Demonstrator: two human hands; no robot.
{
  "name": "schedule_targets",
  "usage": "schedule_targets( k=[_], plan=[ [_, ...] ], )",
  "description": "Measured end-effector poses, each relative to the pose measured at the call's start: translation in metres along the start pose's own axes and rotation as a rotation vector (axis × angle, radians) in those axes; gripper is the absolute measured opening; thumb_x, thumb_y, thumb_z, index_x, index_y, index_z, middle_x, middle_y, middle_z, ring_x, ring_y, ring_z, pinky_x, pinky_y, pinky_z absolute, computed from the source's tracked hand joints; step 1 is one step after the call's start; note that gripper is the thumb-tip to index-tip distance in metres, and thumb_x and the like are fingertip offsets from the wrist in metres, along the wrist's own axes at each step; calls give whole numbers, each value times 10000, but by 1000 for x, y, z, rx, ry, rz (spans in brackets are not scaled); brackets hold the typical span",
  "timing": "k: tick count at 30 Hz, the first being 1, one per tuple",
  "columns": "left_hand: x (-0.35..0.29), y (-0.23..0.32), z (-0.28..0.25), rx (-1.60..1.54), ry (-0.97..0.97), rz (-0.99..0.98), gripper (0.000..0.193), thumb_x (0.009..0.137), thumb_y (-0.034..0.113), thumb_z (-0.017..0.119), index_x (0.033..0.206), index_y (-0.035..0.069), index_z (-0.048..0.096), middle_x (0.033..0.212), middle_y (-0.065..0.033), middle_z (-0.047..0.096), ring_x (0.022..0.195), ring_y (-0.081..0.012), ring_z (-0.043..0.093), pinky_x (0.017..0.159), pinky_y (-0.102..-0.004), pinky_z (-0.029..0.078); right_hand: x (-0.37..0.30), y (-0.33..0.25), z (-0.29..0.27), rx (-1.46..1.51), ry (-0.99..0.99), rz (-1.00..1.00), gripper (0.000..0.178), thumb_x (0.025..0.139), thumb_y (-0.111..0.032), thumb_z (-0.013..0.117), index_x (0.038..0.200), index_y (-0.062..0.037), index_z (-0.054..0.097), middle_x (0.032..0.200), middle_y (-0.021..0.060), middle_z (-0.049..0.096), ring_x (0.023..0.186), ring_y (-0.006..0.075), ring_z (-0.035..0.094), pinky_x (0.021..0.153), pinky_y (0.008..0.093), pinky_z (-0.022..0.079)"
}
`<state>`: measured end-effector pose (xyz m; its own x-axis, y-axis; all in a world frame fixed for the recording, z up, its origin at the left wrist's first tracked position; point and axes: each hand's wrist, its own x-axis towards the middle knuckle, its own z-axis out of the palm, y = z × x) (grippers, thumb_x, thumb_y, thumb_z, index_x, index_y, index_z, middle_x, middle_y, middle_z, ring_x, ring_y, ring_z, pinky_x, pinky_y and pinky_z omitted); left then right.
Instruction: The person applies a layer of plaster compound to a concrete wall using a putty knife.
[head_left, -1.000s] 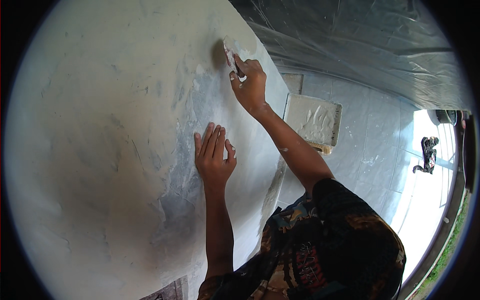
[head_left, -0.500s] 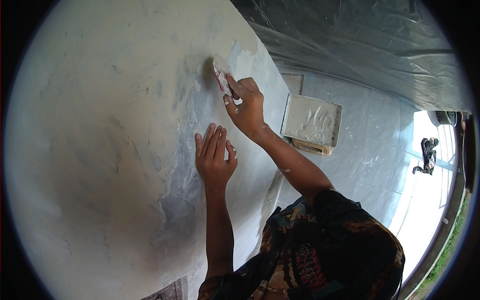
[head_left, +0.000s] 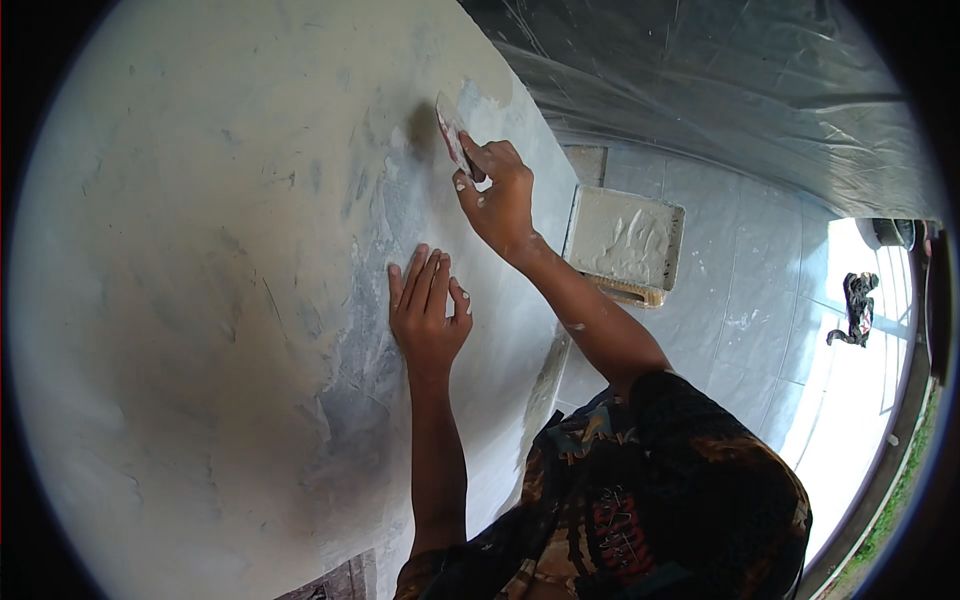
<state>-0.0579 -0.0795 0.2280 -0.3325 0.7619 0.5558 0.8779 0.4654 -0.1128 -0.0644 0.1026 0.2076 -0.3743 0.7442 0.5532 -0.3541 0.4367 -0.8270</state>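
My right hand (head_left: 500, 192) is closed on a putty knife (head_left: 450, 130), its blade smeared with pale plaster and marked with red. The blade is tilted edge-on close to the wall (head_left: 250, 200); I cannot tell whether it touches. Lower down, my left hand (head_left: 430, 305) lies flat against the wall with its fingers stretched out and holds nothing. Pale filler covers much of the wall, with a bluish-grey bare-looking patch (head_left: 355, 390) beside my left hand. Specks of plaster stick to the fingers of both hands.
On the grey tiled floor (head_left: 740, 310) to the right stands a shallow tray (head_left: 625, 240) of wet plaster, a wooden-looking piece (head_left: 632, 292) beside its near edge. Plastic sheeting (head_left: 720, 100) hangs at the far right. A dark crumpled item (head_left: 857, 310) lies in the bright light.
My right hand has shifted slightly to the right and up, and the putty knife has turned more edge-on. My left hand has stayed nearly in place on the wall.
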Motion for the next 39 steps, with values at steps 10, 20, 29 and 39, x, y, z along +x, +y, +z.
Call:
schedule_targets(
  k=[10,20,29,39],
  plan=[
    [-7,3,-5,-19,19,-33,276,836,23,616,1099,12,700,1157,-114,709,1222,-271,612,1128,-563,319,-51,11,-14,136,-146,-146,468,707,57,696,1174,27,670,767,100,570,714,240,530,683,358,462],
    [-8,3,5,22,55,-47,259,839,34,621,1081,30,713,1147,-87,719,1230,-253,608,1128,-550,326,-87,58,-105,726,-176,825,189,944,-33,554,1041,27,705,968,105,711,869,159,672,799,326,581],
    [-17,23,48,-52,-50,-147,354,852,44,614,1203,20,651,1264,-108,665,1310,-299,538,1149,-557,281,-100,106,-160,721,-61,1011,213,968,-67,570,1141,14,664,1068,110,701,971,195,674,902,365,547],
    [-82,84,167,-333,-389,-363,413,883,66,601,1291,4,581,1320,-153,614,1347,-313,485,1173,-532,269,-166,241,-251,-68,-274,997,231,855,-21,635,1068,64,666,1036,187,698,892,259,705,815,353,559]
  ],
)
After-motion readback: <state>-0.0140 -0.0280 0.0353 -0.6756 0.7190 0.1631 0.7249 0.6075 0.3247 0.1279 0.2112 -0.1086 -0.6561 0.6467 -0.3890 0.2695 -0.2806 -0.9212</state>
